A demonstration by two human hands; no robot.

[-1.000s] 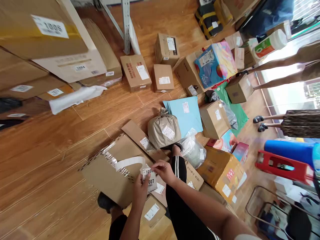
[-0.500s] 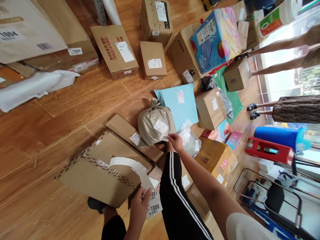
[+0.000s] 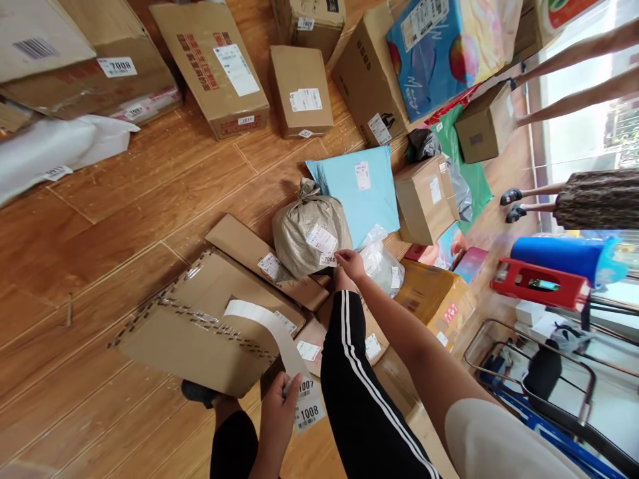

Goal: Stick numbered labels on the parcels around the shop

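Observation:
My left hand point(image 3: 280, 407) is closed on a curling white strip of labels point(image 3: 267, 320). Printed labels numbered 1007 and 1008 point(image 3: 308, 411) hang from it beside my leg. With fingertips pinched together, my right hand point(image 3: 351, 265) holds the corner of a small label marked 1006 point(image 3: 328, 259). That label lies against the lower edge of a knotted grey-brown plastic bag point(image 3: 292, 233); whether it is fully stuck down I cannot tell. The bag also bears a larger white shipping label point(image 3: 321, 238). A clear plastic bag parcel point(image 3: 375, 266) sits just right of my right hand.
A large flat carton point(image 3: 200, 352) lies before my left hand, a long narrow box point(image 3: 239, 246) beyond it. Around the bag are a light-blue mailer point(image 3: 369, 199) and several cartons. At the right are a red stool point(image 3: 539, 285), a blue bin point(image 3: 559, 259) and other people's legs point(image 3: 574, 63).
The view has shifted slightly, so the far boxes look larger and nearer the frame's edge. My right hand still pinches the 1006 label at the bag; my left still holds the strip.

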